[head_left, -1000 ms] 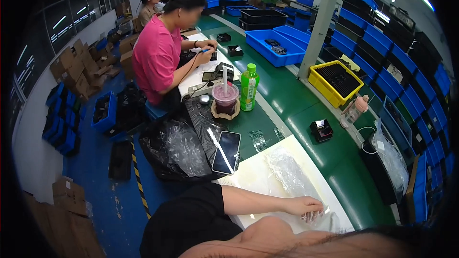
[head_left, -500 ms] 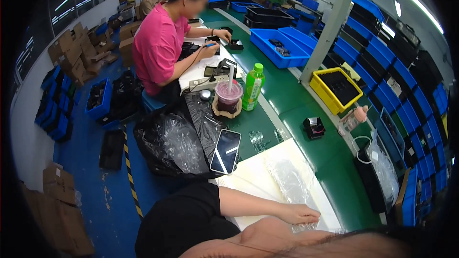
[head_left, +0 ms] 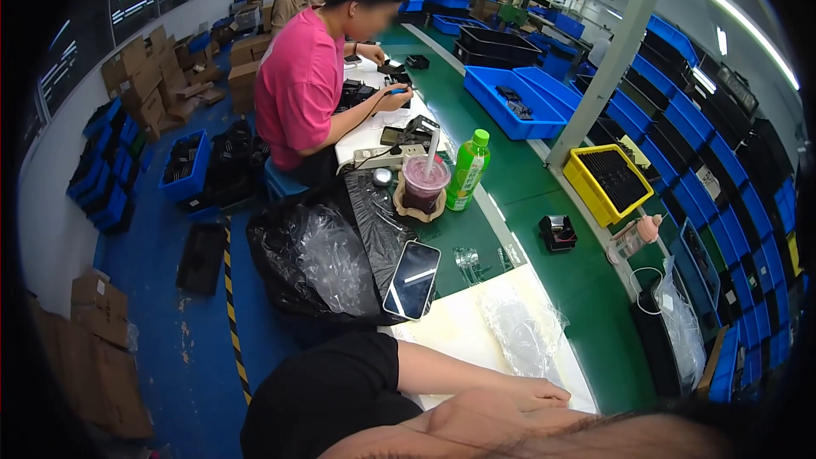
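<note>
OK, so the wearer's L hand is resting low on the cream-white flat sheet, palm down, fingers bent & nearly closed; can't tell if it's gripping anything, as the fingertips are hiding underneath. R hand isn't showing, so can't tell its state. Clear crinkly plastic film is lying flat on the sheet just beyond the L hand, its near end running close to the knuckles. Progress-wise: film is sitting spread out on the sheet, nothing is clearly showing inside it; how much is done vs. left, can't tell. Moving out: white-edged dark phone is lying by the sheet's far L corner, & a big black plastic bag is holding more clear film L of that. Further up, a purple drink in a clear plastic cup is standing next to a bright green plastic bottle. Small black open box is sitting on the green tabletop to the R. Beyond, a co-worker in a pink shirt is bending over the bench w/ a blue pen-like tool.
</note>
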`<state>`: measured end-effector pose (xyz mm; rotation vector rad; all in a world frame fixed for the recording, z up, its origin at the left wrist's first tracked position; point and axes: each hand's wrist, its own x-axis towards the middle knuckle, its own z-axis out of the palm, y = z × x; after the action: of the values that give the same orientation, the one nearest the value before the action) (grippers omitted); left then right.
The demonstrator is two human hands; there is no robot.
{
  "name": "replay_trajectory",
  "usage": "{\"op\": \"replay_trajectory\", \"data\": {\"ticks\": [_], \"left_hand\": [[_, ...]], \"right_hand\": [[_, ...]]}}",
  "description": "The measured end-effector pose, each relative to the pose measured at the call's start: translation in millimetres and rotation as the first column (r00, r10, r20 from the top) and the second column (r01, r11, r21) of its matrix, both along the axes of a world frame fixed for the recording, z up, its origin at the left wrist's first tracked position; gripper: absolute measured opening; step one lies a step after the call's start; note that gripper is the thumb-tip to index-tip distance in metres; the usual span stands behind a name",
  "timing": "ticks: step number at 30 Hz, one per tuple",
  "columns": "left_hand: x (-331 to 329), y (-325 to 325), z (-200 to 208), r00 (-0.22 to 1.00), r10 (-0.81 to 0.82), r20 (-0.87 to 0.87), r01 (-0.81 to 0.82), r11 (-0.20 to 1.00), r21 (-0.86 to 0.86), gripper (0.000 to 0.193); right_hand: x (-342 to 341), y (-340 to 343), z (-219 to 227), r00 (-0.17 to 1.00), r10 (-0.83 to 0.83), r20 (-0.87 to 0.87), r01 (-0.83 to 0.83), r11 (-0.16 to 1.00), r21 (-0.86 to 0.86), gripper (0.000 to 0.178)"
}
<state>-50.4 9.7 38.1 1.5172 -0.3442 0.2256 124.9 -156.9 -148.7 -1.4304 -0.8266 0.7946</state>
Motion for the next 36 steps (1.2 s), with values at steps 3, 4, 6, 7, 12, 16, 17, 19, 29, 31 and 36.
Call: {"op": "replay_trajectory", "data": {"ticks": [3,4,6,7,12,16,17,19,29,31,36], "left_hand": [[-0.1,1.4,0.4,0.999,0.034,0.020,-0.035,0.998,0.049,0.035],[-0.6,1.6,0.3,0.999,0.032,0.018,-0.033,0.998,0.052,0.035],[-0.1,1.7,0.5,1.000,-0.002,-0.029,0.003,1.000,0.031,0.034],[1.2,1.2,0.3,0.998,-0.024,-0.049,0.025,0.999,0.020,0.034],[8.7,1.2,-15.4,0.996,-0.090,0.003,0.090,0.995,0.037,0.030],[7.5,-2.7,-23.0,0.995,-0.066,-0.068,0.067,0.998,0.015,0.026],[5.6,-3.8,-21.4,0.996,-0.067,-0.067,0.068,0.998,0.015,0.027],[6.5,-2.5,-21.6,0.996,-0.046,-0.073,0.048,0.999,0.014,0.029],[2.2,-0.3,-11.8,0.982,0.154,-0.106,-0.112,0.940,0.322,0.021],[1.8,-4.6,-13.0,0.935,0.348,0.073,-0.333,0.785,0.522,0.019],[3.2,-13.5,-19.3,0.834,0.440,0.333,-0.551,0.693,0.466,0.018]], "right_hand": [[-7.8,8.2,4.1,0.999,0.008,-0.036,-0.008,1.000,0.020,0.056],[-10.4,10.0,5.5,0.999,0.010,-0.047,-0.008,1.000,0.026,0.055],[-13.6,12.1,11.0,0.998,0.007,-0.064,-0.004,0.999,0.037,0.053],[-14.3,12.3,14.9,0.998,0.001,-0.069,0.001,0.999,0.042,0.052],[-18.3,2.4,35.1,0.992,-0.089,-0.094,0.097,0.992,0.079,0.048],[-32.1,-29.2,51.8,0.967,-0.223,-0.125,0.236,0.967,0.099,0.046],[-41.3,-34.5,57.7,0.959,-0.251,-0.131,0.266,0.958,0.106,0.045],[-55.9,-28.1,84.7,0.949,-0.291,-0.122,0.304,0.946,0.113,0.041],[-60.3,-23.1,115.6,0.925,-0.354,-0.141,0.368,0.926,0.088,0.039],[-48.0,-25.4,90.4,0.898,-0.413,-0.154,0.429,0.899,0.087,0.039],[-45.3,-29.1,86.4,0.848,-0.508,-0.151,0.526,0.842,0.119,0.040]]}}
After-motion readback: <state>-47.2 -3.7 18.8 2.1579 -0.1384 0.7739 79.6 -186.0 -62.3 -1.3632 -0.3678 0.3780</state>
